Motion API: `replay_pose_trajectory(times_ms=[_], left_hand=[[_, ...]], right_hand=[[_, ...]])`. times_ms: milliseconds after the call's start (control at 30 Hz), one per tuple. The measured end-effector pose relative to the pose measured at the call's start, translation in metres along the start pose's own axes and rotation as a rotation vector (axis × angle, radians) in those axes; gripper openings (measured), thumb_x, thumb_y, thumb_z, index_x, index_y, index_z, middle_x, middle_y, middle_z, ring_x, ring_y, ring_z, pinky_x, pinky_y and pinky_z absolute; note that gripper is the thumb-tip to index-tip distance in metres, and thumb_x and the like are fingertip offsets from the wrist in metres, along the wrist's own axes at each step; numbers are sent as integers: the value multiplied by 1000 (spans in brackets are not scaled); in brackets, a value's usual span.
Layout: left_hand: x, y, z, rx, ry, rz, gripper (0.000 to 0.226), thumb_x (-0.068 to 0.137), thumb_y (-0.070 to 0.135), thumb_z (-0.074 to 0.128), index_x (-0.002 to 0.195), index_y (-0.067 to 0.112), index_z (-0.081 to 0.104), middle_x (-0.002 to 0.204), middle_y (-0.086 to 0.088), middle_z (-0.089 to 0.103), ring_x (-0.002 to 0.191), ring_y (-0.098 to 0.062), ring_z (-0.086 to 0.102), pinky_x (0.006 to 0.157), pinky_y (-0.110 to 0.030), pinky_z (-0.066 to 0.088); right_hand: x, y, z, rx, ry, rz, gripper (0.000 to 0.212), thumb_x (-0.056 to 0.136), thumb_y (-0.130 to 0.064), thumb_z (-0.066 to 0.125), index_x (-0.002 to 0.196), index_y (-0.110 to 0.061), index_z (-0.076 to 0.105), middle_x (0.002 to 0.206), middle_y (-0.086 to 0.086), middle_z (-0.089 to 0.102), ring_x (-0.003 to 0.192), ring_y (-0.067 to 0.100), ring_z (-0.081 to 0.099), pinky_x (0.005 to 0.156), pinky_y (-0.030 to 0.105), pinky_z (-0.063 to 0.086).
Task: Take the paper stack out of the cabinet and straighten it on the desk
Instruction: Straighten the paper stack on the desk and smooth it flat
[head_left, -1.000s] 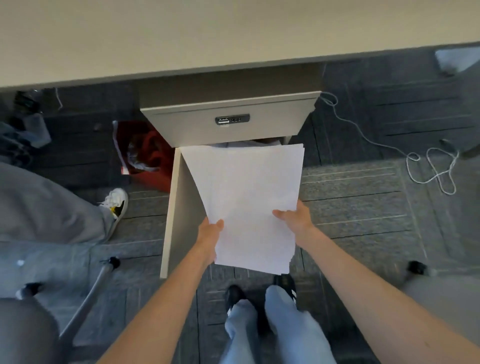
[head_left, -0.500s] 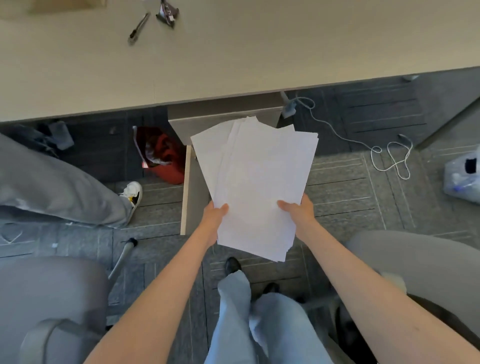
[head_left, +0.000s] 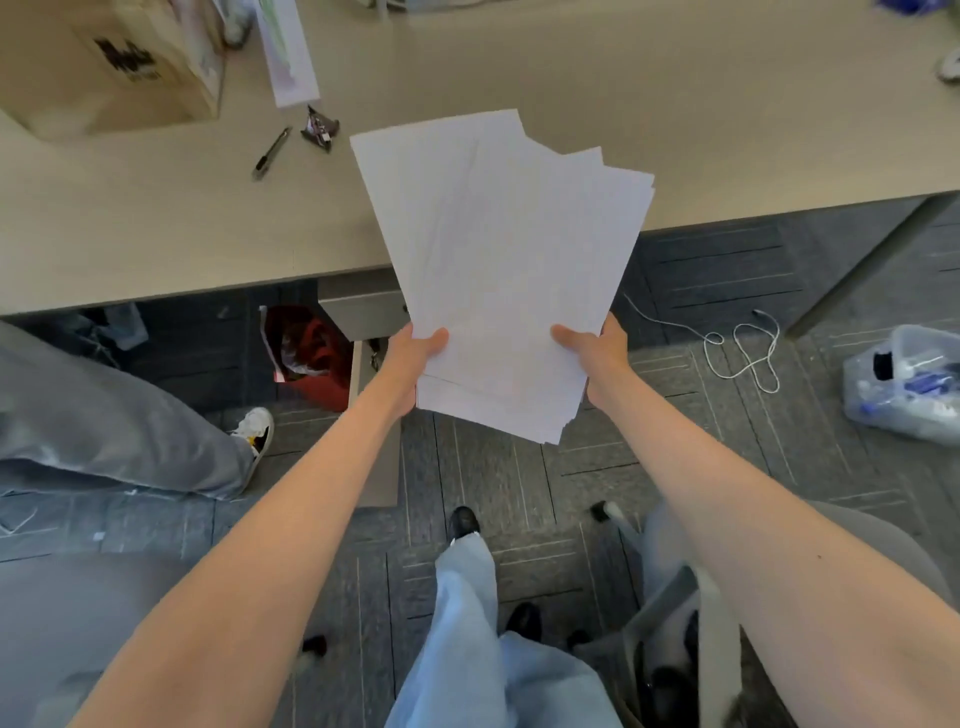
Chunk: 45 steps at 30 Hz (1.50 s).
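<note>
step: carry to desk (head_left: 675, 130) | left hand (head_left: 413, 348) + right hand (head_left: 597, 348) pinching paper stack (head_left: 498, 270) (fanned, sheets askew) at 6 o'clock edge | next: lower toward 12 o'clock, tap edges square

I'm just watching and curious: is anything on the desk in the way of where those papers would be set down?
Nothing visible blocks it. The paper stack, held by the left hand and right hand, is over a bare stretch of desk. The pen, binder clip and cardboard box lie off to the left.
</note>
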<state>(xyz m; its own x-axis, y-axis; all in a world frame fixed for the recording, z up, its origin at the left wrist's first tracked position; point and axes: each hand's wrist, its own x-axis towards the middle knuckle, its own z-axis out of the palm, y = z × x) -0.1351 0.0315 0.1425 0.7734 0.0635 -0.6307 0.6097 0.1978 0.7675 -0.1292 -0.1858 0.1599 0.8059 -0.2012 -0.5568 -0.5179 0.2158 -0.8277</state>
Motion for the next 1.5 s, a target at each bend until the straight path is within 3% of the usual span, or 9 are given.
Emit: replay_pose_trajectory(times_ms=[133, 367, 567, 800, 900, 1033, 1200, 1367, 1500], left_hand=[[33, 45, 15, 31, -47, 17, 46, 96, 15, 55, 140, 10, 45, 133, -11, 60, 106, -28, 64, 74, -34, 56], [109, 133, 33, 82, -46, 23, 39, 88, -1, 61, 123, 10, 51, 108, -5, 67, 104, -31, 63, 81, -41, 54], [177, 179, 62, 129, -30, 14, 51, 81, -9, 63, 127, 10, 54, 126, -12, 65, 110, -33, 64, 95, -52, 51], [251, 202, 106, 47, 34, -45, 52, 82, -6, 64, 127, 16, 52, 130, -9, 63, 118, -33, 60, 102, -56, 45], [271, 203, 118, 60, 59, -51, 53, 80, -5, 67, 128, 13, 55, 129, -8, 64, 119, -32, 60, 103, -55, 45], [296, 199, 128, 59, 168, -114, 43, 75, 0, 73, 115, 11, 62, 116, -7, 70, 109, -33, 65, 96, -55, 50], [309, 215, 129, 254, 297, 119, 18, 86, 23, 61, 97, 9, 65, 92, -3, 68, 83, -20, 64, 79, -37, 52], [315, 224, 128, 569, 475, 307, 31, 89, 30, 54, 70, 9, 42, 62, 0, 39, 56, -17, 34, 55, -30, 30], [318, 232, 131, 308, 370, 312, 32, 92, 19, 52, 67, 15, 33, 61, 2, 27, 56, -14, 25, 54, -26, 22]], right_hand=[[40, -36, 11, -9, -8, -42, 51, 85, 3, 64, 132, -9, 49, 117, 5, 60, 106, 26, 58, 90, 41, 50], [127, -108, 38, -65, -1, -60, 47, 83, -2, 68, 127, -9, 52, 123, 7, 62, 107, 29, 62, 90, 43, 52], [193, -150, 42, -55, 10, -67, 48, 80, 0, 70, 124, -11, 53, 118, 7, 64, 101, 28, 64, 79, 40, 55], [291, -190, 37, -144, 15, -19, 39, 76, 2, 72, 111, -6, 58, 109, 7, 67, 95, 29, 65, 85, 45, 54], [323, -199, 34, -193, 59, -3, 36, 73, 4, 73, 100, -3, 50, 91, 5, 61, 83, 27, 61, 79, 44, 55], [367, -210, 32, -304, 138, -12, 34, 75, 2, 72, 92, -8, 43, 75, -2, 47, 65, 17, 51, 57, 29, 46], [399, -218, 33, -407, 202, -13, 5, 86, -14, 57, 83, -12, 54, 70, -6, 51, 77, 20, 49, 68, 27, 40], [400, -221, 32, -534, 206, -49, 19, 81, -2, 49, 97, -10, 56, 91, 6, 62, 82, 25, 56, 71, 29, 44], [397, -218, 36, -592, 173, -115, 23, 80, 2, 48, 94, -15, 54, 90, 5, 59, 77, 23, 54, 56, 27, 39]])
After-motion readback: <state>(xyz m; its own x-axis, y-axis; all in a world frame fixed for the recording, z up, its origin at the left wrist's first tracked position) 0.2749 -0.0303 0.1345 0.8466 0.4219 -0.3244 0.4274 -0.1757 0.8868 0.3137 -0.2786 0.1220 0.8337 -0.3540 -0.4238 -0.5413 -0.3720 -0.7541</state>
